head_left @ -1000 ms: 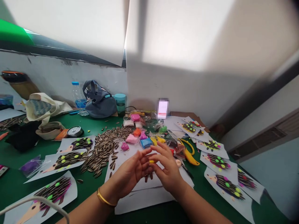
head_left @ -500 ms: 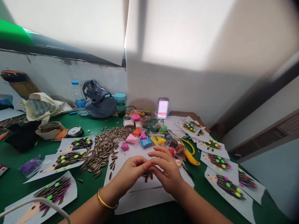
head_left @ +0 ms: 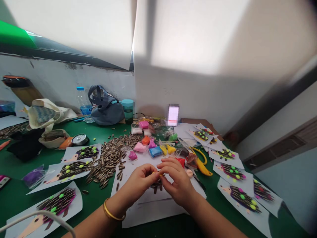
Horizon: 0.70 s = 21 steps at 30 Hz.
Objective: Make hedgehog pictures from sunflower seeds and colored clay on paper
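Note:
My left hand (head_left: pixel 143 179) is closed in a pinch, thumb and forefinger meeting on a small bit of yellow clay (head_left: pixel 160 174). From the other side my right hand (head_left: pixel 177 180) has its thumb and fingers closed on the same bit. Beneath both hands lies white paper (head_left: pixel 141 215), and on it a partly hidden hedgehog picture (head_left: pixel 156 187) shows dark seeds and brown legs. Sunflower seeds (head_left: pixel 109 158) form a heap left of the paper. Just beyond my fingers sit bags of coloured clay, among them blue (head_left: pixel 155 151) and yellow (head_left: pixel 170 149).
Several hedgehog pictures lie at the right (head_left: pixel 244 200) and left (head_left: pixel 55 205). Yellow-handled scissors (head_left: pixel 203 167) rest right of the paper. A phone (head_left: pixel 173 115) leans on the wall, with a teal-lidded cup (head_left: pixel 128 111) and blue bag (head_left: pixel 106 110) to its left. A white cable (head_left: pixel 49 214) crosses the lower left.
The yellow bit between my fingertips now shows, where it was hidden before. My fingers have shifted slightly around it, and the right fingers are bent a little more.

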Each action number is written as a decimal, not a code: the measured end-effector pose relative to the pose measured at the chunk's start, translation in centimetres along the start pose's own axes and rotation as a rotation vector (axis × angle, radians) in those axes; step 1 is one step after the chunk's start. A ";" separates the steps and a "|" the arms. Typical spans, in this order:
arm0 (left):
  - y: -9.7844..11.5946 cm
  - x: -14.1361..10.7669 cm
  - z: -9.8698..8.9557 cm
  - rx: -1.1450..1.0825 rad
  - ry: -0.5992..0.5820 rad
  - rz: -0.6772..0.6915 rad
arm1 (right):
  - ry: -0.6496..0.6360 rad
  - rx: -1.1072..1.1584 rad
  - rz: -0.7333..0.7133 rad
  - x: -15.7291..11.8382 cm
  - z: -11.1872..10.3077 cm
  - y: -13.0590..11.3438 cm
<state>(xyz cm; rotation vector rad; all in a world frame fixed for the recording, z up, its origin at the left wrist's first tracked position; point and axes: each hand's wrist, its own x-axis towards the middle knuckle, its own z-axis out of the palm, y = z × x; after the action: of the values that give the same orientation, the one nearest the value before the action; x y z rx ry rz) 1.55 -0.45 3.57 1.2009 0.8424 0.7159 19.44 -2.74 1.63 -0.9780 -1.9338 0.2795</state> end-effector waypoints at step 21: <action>-1.3 -0.3 -0.9 0.619 0.176 0.451 | -0.025 0.114 0.126 -0.1 -0.1 -0.2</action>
<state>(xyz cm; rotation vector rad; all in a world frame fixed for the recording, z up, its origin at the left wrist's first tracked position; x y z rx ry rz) 0.68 -0.53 2.27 1.9436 0.9875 0.9703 19.46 -2.95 1.78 -1.0260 -1.8600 0.4709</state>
